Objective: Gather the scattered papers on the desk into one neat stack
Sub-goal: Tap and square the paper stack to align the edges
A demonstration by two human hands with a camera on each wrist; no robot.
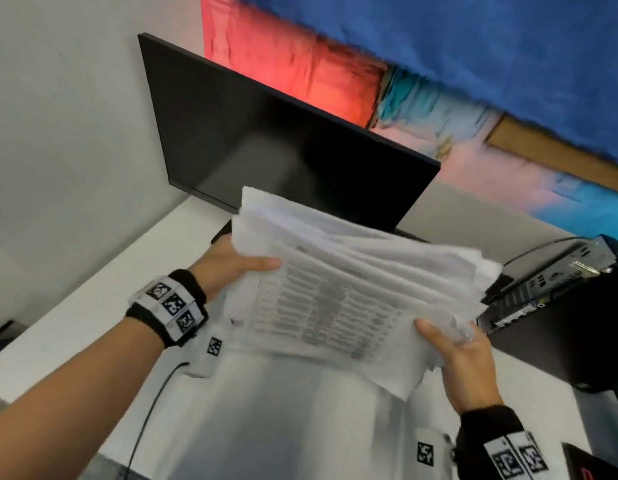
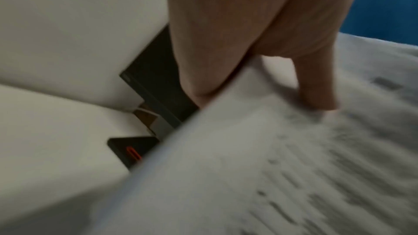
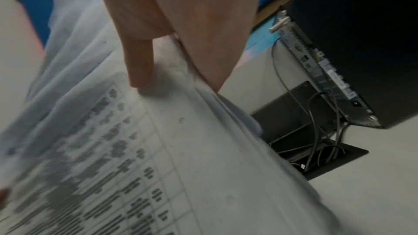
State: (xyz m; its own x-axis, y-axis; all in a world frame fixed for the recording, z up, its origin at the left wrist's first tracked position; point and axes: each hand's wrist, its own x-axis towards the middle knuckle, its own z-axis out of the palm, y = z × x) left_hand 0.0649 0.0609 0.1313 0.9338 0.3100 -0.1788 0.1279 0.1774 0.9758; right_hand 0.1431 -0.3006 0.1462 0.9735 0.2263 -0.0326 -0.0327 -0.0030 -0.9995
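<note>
A thick, uneven bundle of printed papers is held up above the white desk in front of the monitor, its sheets fanned and misaligned. My left hand grips its left edge, thumb on top. In the left wrist view the left hand's thumb presses on the top sheet of the papers and the fingers go under. My right hand grips the right near corner. The right wrist view shows its thumb on the printed table of the papers, fingers beneath.
A black monitor stands just behind the papers. A black computer case with cables lies at the right. A cable hatch is open in the desk. A black cable runs over the near desk, and a dark object sits at the lower right.
</note>
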